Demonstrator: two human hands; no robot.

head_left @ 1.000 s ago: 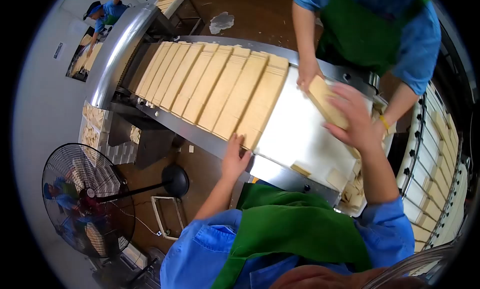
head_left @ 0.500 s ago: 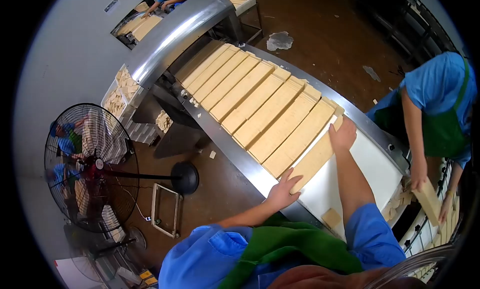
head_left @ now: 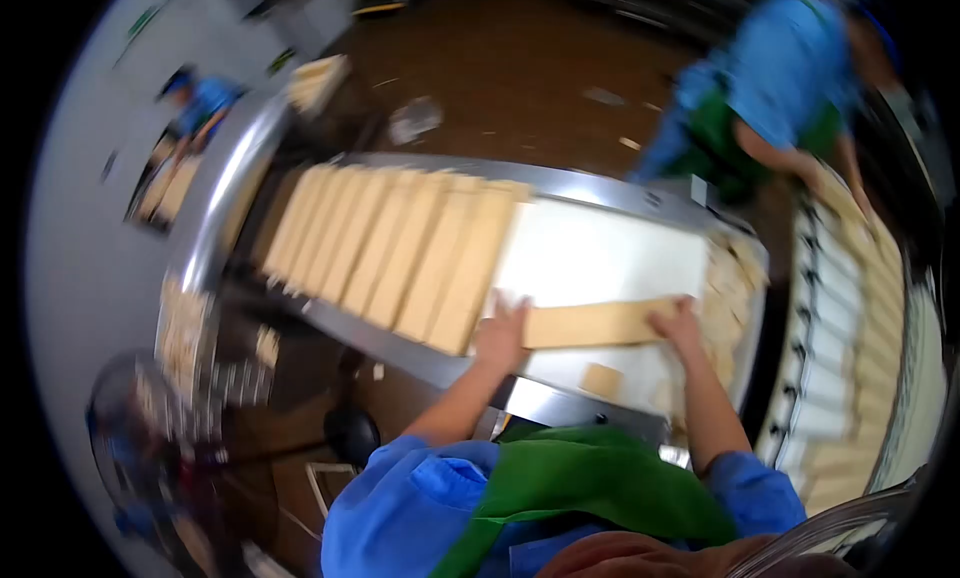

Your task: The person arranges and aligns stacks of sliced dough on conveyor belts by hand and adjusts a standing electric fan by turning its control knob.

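Observation:
A long, flat, pale-yellow strip (head_left: 595, 324), like a sheet of dough, lies crosswise just above the white belt. My left hand (head_left: 502, 334) grips its left end, with the thumb along the edge. At the other end, my right hand (head_left: 680, 328) has its fingers closed on the strip. Blur hides the exact fingertip contact. To the left, a row of similar strips (head_left: 385, 248) lies side by side on the conveyor. A small square piece (head_left: 602, 380) of the same material rests on the belt near me.
Metal rails (head_left: 590, 186) edge the conveyor, and a curved steel hood (head_left: 215, 193) spans its far end. Scraps (head_left: 735, 288) fill a tray at the right end. A co-worker (head_left: 780, 88) bends over a rack of strips (head_left: 850, 358). A standing fan (head_left: 140, 418) is at lower left.
My view has swung right. Both hands have carried the strip away from the row, turning it from slanted to nearly level across the belt. The co-worker is now leaning over the rack.

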